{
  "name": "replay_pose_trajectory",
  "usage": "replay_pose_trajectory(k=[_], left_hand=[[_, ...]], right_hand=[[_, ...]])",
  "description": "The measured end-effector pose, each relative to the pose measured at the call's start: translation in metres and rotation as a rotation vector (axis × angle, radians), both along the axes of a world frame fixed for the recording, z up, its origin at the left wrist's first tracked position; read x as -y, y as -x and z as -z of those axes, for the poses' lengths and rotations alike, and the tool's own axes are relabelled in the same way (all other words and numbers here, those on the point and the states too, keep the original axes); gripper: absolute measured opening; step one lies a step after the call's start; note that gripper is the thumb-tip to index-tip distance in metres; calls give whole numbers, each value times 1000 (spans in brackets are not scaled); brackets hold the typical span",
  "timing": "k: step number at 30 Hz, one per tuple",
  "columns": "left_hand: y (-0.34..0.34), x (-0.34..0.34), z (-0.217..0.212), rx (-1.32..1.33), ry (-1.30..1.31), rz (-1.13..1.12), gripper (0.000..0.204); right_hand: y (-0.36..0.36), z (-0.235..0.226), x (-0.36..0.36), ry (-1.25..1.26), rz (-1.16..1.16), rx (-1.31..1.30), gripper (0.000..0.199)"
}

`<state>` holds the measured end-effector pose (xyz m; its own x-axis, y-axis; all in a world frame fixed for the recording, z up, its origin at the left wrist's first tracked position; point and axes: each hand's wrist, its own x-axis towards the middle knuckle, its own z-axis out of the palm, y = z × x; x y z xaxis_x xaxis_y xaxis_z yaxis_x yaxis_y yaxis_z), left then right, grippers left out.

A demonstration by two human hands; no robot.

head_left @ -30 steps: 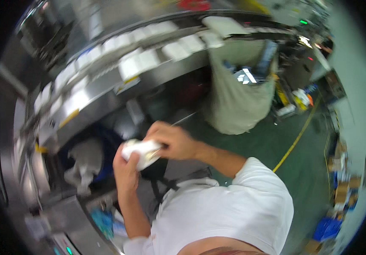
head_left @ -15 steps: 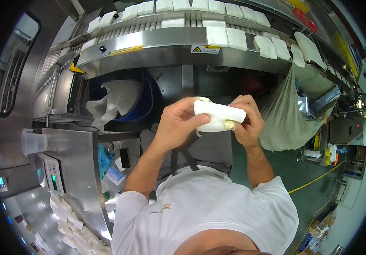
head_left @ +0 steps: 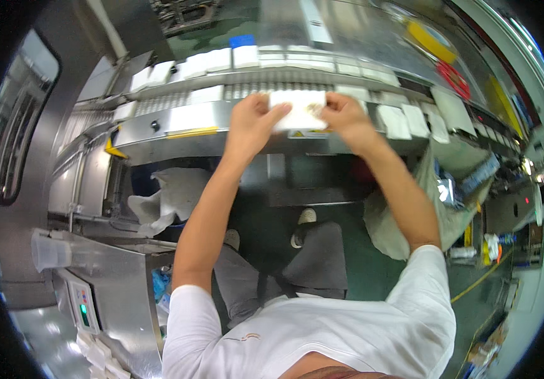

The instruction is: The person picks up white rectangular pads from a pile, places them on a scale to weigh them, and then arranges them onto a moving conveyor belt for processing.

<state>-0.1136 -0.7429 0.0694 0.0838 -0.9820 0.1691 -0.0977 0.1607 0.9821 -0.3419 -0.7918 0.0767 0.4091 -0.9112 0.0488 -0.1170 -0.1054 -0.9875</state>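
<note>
A white folded pad (head_left: 297, 112), blurred by motion, is held up between my two hands over the near edge of the conveyor. My left hand (head_left: 251, 121) grips its left end, thumb lying on the near face. On the other end, my right hand (head_left: 349, 120) has its thumb and fingers closed. Something cream-coloured shows at the right fingertips, too smeared to make out. Behind the pad runs the roller conveyor (head_left: 164, 103), with rows of similar white pads (head_left: 218, 60) along its far side. More white pads (head_left: 393, 122) overhang its near edge to the right.
Under the conveyor stands a blue bin with a pale liner (head_left: 180, 189). A cloth sack (head_left: 392, 221) hangs at the right. To the left, a steel table (head_left: 117, 284) carries a scale (head_left: 84, 303) and a plastic tub (head_left: 50, 251). A red-handled tool (head_left: 452, 79) lies beyond the conveyor.
Both hands have moved away from my body, carrying the white pad from over my lap to the conveyor's edge. My arms are stretched farther out, and the view has tilted forward.
</note>
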Motion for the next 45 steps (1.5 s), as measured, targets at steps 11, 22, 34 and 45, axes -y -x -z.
replay_pose_trajectory(k=[11, 22, 34, 45], left_hand=[[-32, 27, -18, 482, 368, -284, 42], [-9, -192, 89, 2, -162, -79, 29], [-49, -350, 118, 95, -440, -213, 42], [-103, -424, 87, 306, -105, -778, 33]], right_hand=[[68, -37, 137, 477, 406, -1173, 41], [2, 2, -54, 1119, 116, -698, 40], [-92, 25, -25, 670, 67, -290, 24], [-176, 40, -27, 667, -74, -168, 22]])
